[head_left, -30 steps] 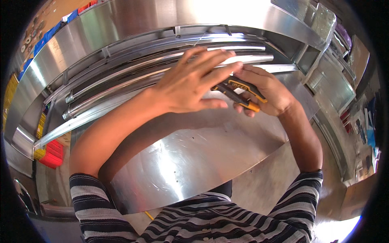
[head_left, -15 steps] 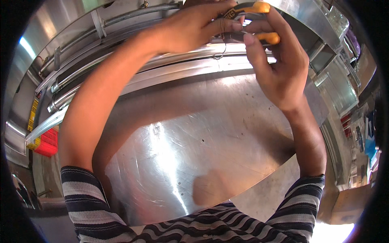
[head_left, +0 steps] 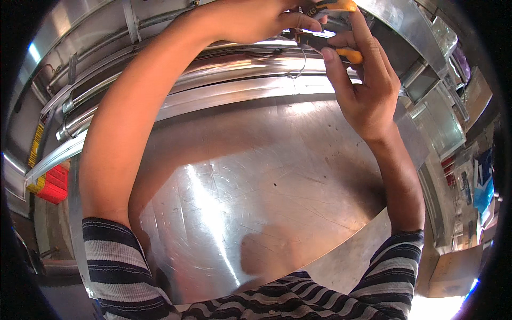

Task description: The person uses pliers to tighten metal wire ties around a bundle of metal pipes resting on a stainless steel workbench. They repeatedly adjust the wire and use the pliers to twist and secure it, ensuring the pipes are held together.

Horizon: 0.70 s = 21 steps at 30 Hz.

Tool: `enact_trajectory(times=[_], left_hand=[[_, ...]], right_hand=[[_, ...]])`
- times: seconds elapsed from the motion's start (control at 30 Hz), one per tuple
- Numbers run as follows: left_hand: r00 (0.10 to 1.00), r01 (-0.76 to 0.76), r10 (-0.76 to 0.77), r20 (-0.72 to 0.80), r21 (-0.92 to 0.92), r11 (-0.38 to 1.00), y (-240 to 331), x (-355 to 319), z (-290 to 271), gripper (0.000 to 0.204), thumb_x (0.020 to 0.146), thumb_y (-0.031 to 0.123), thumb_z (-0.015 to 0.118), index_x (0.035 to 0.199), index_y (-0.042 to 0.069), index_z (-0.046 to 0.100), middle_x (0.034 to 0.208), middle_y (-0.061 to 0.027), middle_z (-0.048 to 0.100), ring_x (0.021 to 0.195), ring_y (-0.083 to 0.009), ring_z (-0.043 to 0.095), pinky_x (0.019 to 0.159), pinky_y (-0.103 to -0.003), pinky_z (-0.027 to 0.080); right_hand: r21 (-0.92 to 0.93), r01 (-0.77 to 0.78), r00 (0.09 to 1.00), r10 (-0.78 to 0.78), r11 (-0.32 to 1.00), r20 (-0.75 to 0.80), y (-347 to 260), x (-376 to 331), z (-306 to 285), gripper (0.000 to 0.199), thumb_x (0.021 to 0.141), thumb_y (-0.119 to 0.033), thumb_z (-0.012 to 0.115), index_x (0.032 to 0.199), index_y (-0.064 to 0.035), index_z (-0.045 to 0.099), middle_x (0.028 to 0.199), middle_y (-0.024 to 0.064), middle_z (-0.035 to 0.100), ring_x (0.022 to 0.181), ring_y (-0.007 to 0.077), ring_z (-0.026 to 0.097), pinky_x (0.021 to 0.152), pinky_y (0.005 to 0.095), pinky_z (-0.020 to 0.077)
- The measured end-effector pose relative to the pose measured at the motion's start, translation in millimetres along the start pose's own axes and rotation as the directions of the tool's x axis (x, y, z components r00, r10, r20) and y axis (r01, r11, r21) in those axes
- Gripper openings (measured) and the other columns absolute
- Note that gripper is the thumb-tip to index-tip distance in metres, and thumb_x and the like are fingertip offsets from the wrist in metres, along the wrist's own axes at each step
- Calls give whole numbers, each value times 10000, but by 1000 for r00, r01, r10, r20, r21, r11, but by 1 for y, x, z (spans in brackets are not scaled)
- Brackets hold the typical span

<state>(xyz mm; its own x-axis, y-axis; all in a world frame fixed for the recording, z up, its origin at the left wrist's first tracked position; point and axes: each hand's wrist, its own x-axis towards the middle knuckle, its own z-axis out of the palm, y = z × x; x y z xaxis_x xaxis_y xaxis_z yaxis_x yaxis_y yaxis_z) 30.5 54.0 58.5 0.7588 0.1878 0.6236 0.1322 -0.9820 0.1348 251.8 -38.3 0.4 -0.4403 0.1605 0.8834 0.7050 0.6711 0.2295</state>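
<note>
A pair of pliers with black and orange handles is at the top of the view, its handles spread apart. My right hand holds it, thumb by the lower handle and fingers around and between the handles. My left hand is closed beside the upper handle and the dark pliers head; what its fingertips pinch is hidden, partly beyond the top edge. From the pliers head a thin wire curves down in front of several shiny metal tubes.
Below my arms lies a scratched sheet-metal surface with an edge toward my body. At the left is a red and yellow object. Clear plastic containers and a cardboard box stand at the right.
My left hand has shifted upward, partly leaving the view. The pliers' lower handle has tilted down a little, and more of the pliers head and wire shows.
</note>
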Motion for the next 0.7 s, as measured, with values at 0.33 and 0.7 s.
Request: enact_trajectory(times=[0.33,0.7], left_hand=[[983,151,-156,95,54,987,-1,2,1,486,1074,227,549,1552,202,470,1264,-187,699,1168,-312,657,1040,-428,497],[998,41,-45,37,107,993,-13,-6,8,326,1023,301,635,1198,27,671,1076,-186,657,1018,-376,620,901,-439,470]], right_hand=[[137,-131,987,141,982,-70,-2,0,12,633,867,-81,838,1421,6,545,988,97,717,854,141,715,733,288,617],[145,-235,952,198,961,233,-11,24,-14,887,743,-39,913,1489,-68,433,1299,156,670,1162,252,701,989,388,600]])
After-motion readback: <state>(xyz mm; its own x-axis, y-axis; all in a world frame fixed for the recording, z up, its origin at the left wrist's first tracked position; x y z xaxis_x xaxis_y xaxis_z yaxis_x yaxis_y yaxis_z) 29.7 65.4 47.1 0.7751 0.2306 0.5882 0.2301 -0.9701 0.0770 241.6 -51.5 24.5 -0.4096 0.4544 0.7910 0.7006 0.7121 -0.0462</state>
